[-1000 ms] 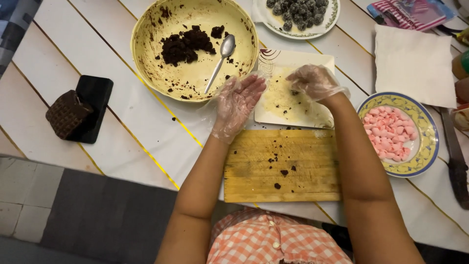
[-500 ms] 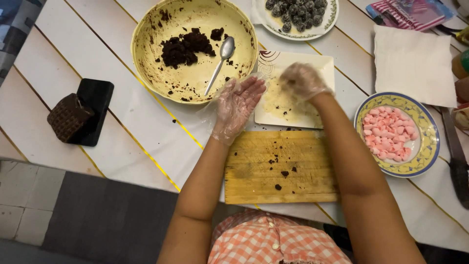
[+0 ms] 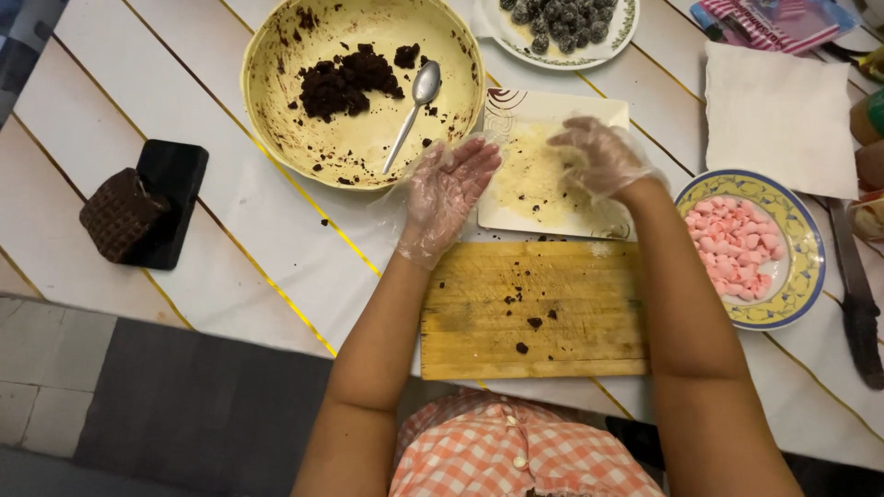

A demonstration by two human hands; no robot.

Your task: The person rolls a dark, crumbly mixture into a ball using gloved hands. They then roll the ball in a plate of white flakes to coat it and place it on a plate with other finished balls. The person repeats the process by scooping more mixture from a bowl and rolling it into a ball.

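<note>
Both my hands wear thin clear plastic gloves. My left hand (image 3: 447, 193) is held flat with fingers apart, beside the left edge of a white square plate (image 3: 603, 110) dusted with pale crumbs. My right hand (image 3: 599, 156) hovers over that plate with its fingers curled downward; I cannot see anything in it. A wooden cutting board (image 3: 534, 308) with a few dark crumbs lies below both hands. Left of the hands stands a big yellow bowl (image 3: 276, 55) holding dark chocolate crumble (image 3: 345, 78) and a metal spoon (image 3: 412, 110).
A blue-rimmed plate (image 3: 799, 267) of pink candies sits at right. A plate of dark balls (image 3: 562, 23) stands at the top. A white napkin (image 3: 778, 115), a knife (image 3: 856, 294), a dark phone (image 3: 170, 198) and a brown wafer block (image 3: 120, 212) also lie on the table.
My right hand has shifted slightly left and down over the white plate, its fingers curling more. My left hand has stayed nearly still beside the plate.
</note>
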